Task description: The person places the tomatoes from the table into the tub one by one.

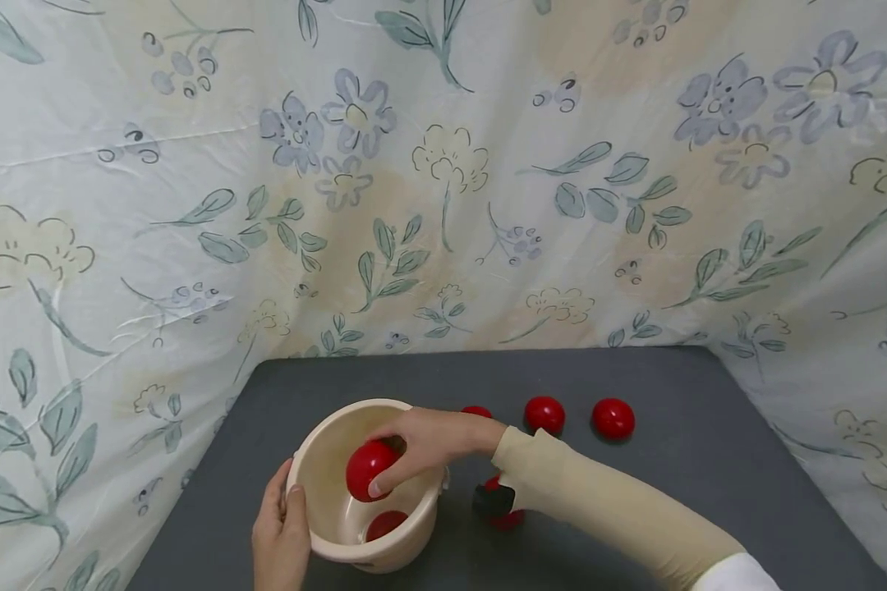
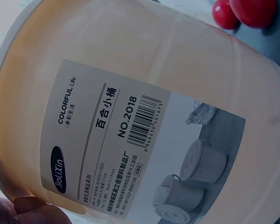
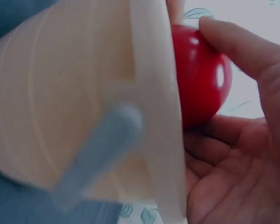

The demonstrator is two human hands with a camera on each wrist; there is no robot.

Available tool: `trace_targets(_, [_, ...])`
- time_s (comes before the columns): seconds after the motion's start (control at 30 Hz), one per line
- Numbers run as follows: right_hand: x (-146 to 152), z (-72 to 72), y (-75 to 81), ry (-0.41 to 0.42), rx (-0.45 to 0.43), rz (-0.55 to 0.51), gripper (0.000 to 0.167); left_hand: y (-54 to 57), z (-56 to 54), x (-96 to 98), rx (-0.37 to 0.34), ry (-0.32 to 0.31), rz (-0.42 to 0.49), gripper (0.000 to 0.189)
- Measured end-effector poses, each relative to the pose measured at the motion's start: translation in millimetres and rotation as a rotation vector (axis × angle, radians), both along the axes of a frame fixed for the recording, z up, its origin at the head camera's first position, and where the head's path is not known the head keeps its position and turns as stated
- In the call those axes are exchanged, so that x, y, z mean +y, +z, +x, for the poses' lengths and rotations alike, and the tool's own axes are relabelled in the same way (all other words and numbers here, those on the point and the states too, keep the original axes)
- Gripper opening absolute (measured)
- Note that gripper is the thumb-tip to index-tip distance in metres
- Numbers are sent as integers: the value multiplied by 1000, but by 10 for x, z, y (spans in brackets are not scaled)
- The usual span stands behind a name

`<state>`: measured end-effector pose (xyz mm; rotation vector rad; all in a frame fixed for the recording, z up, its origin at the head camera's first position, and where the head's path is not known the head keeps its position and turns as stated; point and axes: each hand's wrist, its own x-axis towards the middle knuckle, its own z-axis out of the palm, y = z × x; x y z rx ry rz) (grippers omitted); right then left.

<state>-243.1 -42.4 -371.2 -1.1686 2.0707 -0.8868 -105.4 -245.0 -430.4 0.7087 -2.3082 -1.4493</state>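
A cream plastic bucket [image 1: 406, 552] stands on the dark table at the front left. My left hand [image 1: 281, 529] grips its rim on the left side, thumb toward the inside. Its printed label [image 2: 140, 144] fills much of the left wrist view. With my right hand [image 1: 425, 443] I hold a smooth, shiny red ball [image 1: 368, 470] between thumb and fingers, at the bucket's mouth. Another red ball [image 1: 387, 525] lies inside at the bottom. In the right wrist view the bucket's rim [image 3: 161, 112] hides part of the held ball [image 3: 203, 77].
Several more red balls lie on the grey table [image 1: 680, 492] right of the bucket, one [image 1: 544, 415] behind my forearm, another [image 1: 613, 419] farther right. One [image 1: 506, 519] is partly covered by the black wrist camera [image 1: 494, 501]. Floral cloth [image 1: 443, 205] hangs behind and at the sides.
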Motion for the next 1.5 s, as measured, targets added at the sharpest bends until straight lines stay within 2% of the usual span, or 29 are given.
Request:
trace_targets(0.1, [-43, -65, 66, 82, -9, 68, 48, 6, 5, 1, 10, -2, -1, 49])
trace_targets(0.2, [-92, -100, 104, 191, 43, 122, 42, 10, 11, 6, 23, -1, 10, 48])
trace_targets(0.27, [-119, -109, 118, 233, 69, 152, 41, 7, 11, 7, 24, -3, 17, 48])
trace_targets(0.47, [-143, -62, 152, 235, 110, 282, 50, -16, 4, -2, 13, 0, -4, 48])
trace_targets(0.53, [-152, -23, 152, 235, 163, 318, 45, -15, 3, -3, 16, 1, -15, 48])
trace_targets(0.7, [-176, 75, 109, 211, 358, 374, 30, -2, -2, 9, 26, -7, -6, 49])
trace_targets(0.77, [-175, 97, 92, 192, 391, 383, 29, -1, -5, 14, 30, -14, 9, 49])
trace_targets(0.83, [-165, 102, 81, 174, 380, 373, 30, 1, -8, 18, 27, -18, 16, 49])
trace_targets(1.1, [-103, -10, 68, 134, 200, 217, 37, -2, -11, 27, 13, -26, 20, 50])
trace_targets(1.17, [-71, -49, 56, 77, 138, 149, 43, -9, -11, 31, 11, -24, 20, 49])
trace_targets(1.23, [-17, -79, 35, -5, 36, 61, 47, -17, -8, 34, 10, -24, 16, 49])
trace_targets(1.37, [127, -125, -2, -168, -184, -139, 44, -31, 3, 32, 4, -18, 8, 49])
trace_targets(1.5, [284, -172, 37, -257, -334, -271, 45, -30, 12, 15, 10, -14, 9, 49])
